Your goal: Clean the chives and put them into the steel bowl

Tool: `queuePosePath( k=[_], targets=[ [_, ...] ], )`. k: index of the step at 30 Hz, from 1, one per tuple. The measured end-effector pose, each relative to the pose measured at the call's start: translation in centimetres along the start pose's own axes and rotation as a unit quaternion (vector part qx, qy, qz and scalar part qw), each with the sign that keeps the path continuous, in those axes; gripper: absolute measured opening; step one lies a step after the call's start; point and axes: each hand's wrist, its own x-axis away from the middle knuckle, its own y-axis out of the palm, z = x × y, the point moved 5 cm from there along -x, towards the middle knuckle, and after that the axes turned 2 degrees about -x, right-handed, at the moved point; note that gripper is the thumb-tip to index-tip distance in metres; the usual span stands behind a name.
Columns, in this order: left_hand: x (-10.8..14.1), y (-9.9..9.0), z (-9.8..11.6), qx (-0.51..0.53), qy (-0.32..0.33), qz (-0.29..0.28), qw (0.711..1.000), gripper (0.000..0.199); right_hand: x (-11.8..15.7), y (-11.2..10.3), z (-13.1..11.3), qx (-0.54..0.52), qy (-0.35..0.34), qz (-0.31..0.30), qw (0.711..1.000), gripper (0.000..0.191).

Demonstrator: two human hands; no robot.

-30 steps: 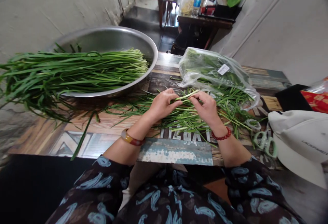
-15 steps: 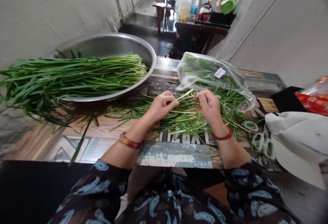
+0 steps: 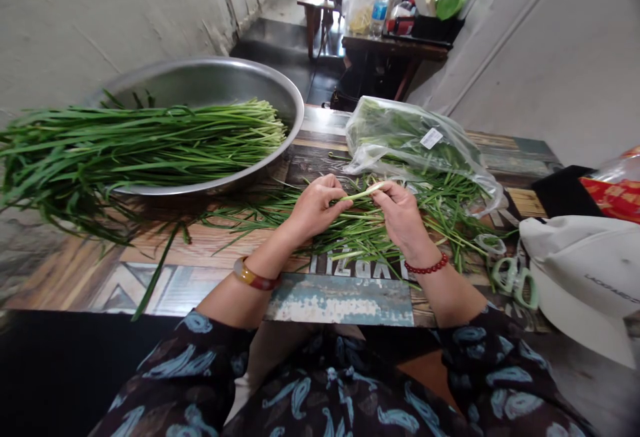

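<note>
My left hand (image 3: 320,207) is closed around a few garlic chives (image 3: 361,194), their pale stem ends pointing right. At those pale ends, the fingertips of my right hand (image 3: 397,214) are pinched together on the stems. Beneath both hands, loose chives (image 3: 350,237) lie scattered over the patterned wooden table (image 3: 345,300). A clear plastic bag (image 3: 413,127) with more chives inside rests just beyond my right hand. To the left, a large metal basin (image 3: 297,107) holds a thick bundle of chives (image 3: 170,144), whose green leaves hang over its left rim.
Green-handled scissors (image 3: 515,280) lie at the right beside a white cap (image 3: 583,277). Behind them are a black box (image 3: 563,190) and a red package (image 3: 615,194). Farther back, a small table (image 3: 395,45) carries a water bottle (image 3: 381,7) and bags. A wall borders each side.
My right hand has moved left and now pinches the pale ends of the chives in my left hand. Before, the two hands were apart. The view has shifted slightly.
</note>
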Motion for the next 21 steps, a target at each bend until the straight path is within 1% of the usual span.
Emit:
queuePosePath(
  k=[4,6,7,9,11,13,15,16,18,21],
  targets=[
    [0.1,0.1,-0.1,-0.014,0.001,0.001,1.000,0.023,-0.1,0.3,0.7,-0.058,0.052,0.003,0.997,0.018],
    [0.1,0.1,-0.2,-0.033,0.003,0.003,0.999,0.023,-0.3,-0.3,0.6,-0.079,0.065,0.022,0.995,0.019],
    [0.1,0.1,-0.3,-0.043,0.005,0.006,0.999,0.023,-0.5,-0.7,0.4,-0.078,0.060,0.034,0.995,0.019],
    [0.1,0.1,-0.3,-0.060,0.008,0.011,0.998,0.023,-0.7,-1.5,-0.5,-0.032,0.014,0.048,0.998,0.020],
    [0.2,0.0,-0.3,-0.076,0.014,0.013,0.997,0.022,-0.7,-1.7,-1.8,0.070,-0.061,0.028,0.995,0.020],
    [0.2,0.0,-0.1,-0.098,0.023,0.008,0.995,0.021,-0.4,-1.1,-2.8,0.175,-0.130,-0.012,0.976,0.015],
    [0.2,0.0,0.2,-0.126,0.038,0.004,0.991,0.021,0.0,-0.4,-3.0,0.229,-0.157,-0.044,0.960,0.011],
    [0.3,0.1,0.4,-0.141,0.047,0.005,0.989,0.021,0.1,-0.2,-2.7,0.234,-0.151,-0.050,0.959,0.011],
    [0.3,0.2,0.7,-0.169,0.062,0.009,0.984,0.022,0.0,-0.1,-1.8,0.205,-0.102,-0.038,0.973,0.016],
    [0.3,0.2,0.9,-0.200,0.070,0.016,0.977,0.025,-0.4,-1.1,-0.1,0.103,-0.013,0.026,0.994,0.023]
  ],
)
